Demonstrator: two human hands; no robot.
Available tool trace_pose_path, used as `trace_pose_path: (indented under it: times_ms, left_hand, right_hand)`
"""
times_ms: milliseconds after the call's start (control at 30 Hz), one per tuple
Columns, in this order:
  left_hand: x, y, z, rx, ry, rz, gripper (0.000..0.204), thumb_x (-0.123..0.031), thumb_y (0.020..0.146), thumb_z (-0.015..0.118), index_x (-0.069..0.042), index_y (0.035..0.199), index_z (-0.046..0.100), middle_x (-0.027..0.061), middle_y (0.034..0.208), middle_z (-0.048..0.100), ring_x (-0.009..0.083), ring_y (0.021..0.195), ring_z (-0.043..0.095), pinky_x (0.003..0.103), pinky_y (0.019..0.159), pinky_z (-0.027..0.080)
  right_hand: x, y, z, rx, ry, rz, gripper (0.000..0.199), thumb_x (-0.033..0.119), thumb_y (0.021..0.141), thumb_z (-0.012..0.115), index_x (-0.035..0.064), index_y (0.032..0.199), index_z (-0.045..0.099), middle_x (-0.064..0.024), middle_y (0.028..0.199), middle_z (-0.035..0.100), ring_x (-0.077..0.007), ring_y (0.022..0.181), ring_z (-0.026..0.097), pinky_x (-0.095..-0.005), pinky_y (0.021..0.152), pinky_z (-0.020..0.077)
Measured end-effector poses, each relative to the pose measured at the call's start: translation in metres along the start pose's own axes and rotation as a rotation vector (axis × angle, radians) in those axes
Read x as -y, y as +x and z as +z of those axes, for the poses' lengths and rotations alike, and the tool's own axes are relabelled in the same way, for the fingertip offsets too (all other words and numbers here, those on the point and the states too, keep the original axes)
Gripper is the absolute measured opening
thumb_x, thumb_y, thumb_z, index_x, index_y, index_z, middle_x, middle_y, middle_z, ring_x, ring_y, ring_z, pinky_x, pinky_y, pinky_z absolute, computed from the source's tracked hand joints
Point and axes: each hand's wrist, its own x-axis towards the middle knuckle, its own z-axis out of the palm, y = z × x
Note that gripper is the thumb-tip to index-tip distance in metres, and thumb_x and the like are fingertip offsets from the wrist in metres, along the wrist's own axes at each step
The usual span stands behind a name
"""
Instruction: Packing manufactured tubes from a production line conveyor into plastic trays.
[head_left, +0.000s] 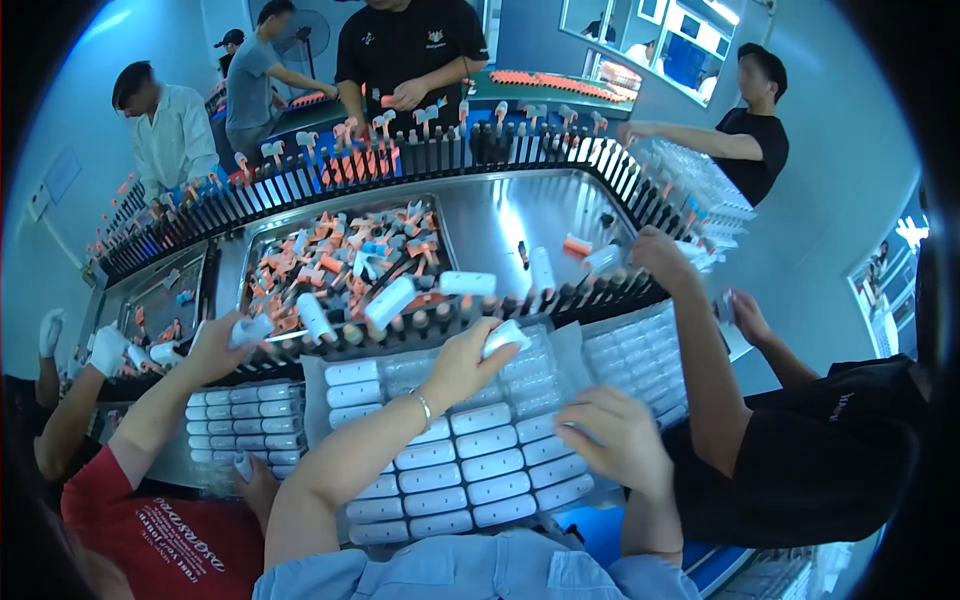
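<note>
My left hand (465, 368), with a band at the wrist, is closed around a white rounded plastic casing (505, 340) just in front of the row of dark posts. Below it lies a clear plastic tray (315, 395) with rows of white casings (484, 467) in its pockets; several pockets at the far side hold none. Over the tray's right part hovers my right hand (617, 440), its fingers bent and blurred. Whether anything is between those fingers cannot be seen.
Dark upright posts (420, 322) ring a metal table (500, 220). On it a shallow metal tray (440, 235) holds orange and grey parts, with white casings (467, 284) near the edge. Co-workers' arms (690, 310) (180, 385) reach in at both sides, beside further filled trays (640, 360).
</note>
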Motion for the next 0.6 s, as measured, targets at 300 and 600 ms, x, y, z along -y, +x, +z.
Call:
trace_pose_path:
  times_ms: [300,600]
  left_hand:
    - [0.010,0.005,0.008,-0.057,-0.110,-0.058,0.038,-0.035,0.087,0.060,-0.003,0.107,0.055,0.0184,0.091,0.063,0.0321,0.082,0.064,0.035,0.069,0.048]
    - [0.008,0.004,0.009,-0.069,-0.104,-0.050,0.038,-0.033,0.086,0.062,-0.002,0.106,0.055,0.0185,0.089,0.064,0.0310,0.081,0.064,0.034,0.069,0.048]
  right_hand:
    - [-0.047,-0.021,0.051,0.307,-0.090,0.103,0.017,0.015,0.071,0.068,0.0045,0.083,0.066,-0.0108,0.090,0.056,-0.0284,0.092,0.053,-0.0365,0.083,0.0448]
    - [-0.038,-0.028,0.038,0.164,-0.027,0.052,0.029,0.017,0.085,0.060,-0.0003,0.106,0.050,-0.0178,0.096,0.056,-0.0359,0.092,0.055,-0.0405,0.080,0.0445]
